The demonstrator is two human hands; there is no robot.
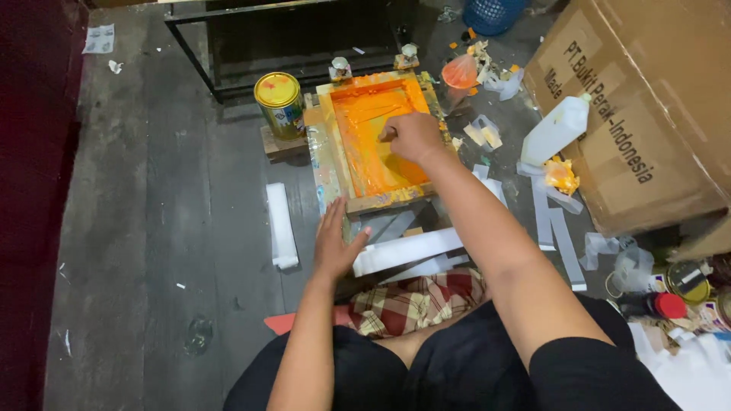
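Two bare hands are at work over a wooden printing frame (375, 135) that lies flat on the dark plank floor (175, 205). Your right hand (412, 135) is curled shut, knuckles up, inside the frame and pressed against the wet orange ink that coats its mesh; what it grips is hidden under the fingers, so you cannot tell the tool. Your left hand (336, 242) lies open, fingers spread and flat, just beside the frame's near wooden edge, close to a white folded strip (407, 251).

The frame is rectangular, its rim smeared with yellow and orange. Left of it stands a round tin (279, 104) with a yellow lid and a printed band. A long white block (281, 224) lies on the floor to the left. To the right, a white plastic bottle (555, 131) leans against a big brown cardboard box (647, 106) with dark lettering on its side. A crumpled yellow-stained rag (561, 175) sits just below the bottle, among pale paper strips. A checked red cloth (415, 301) covers your lap.
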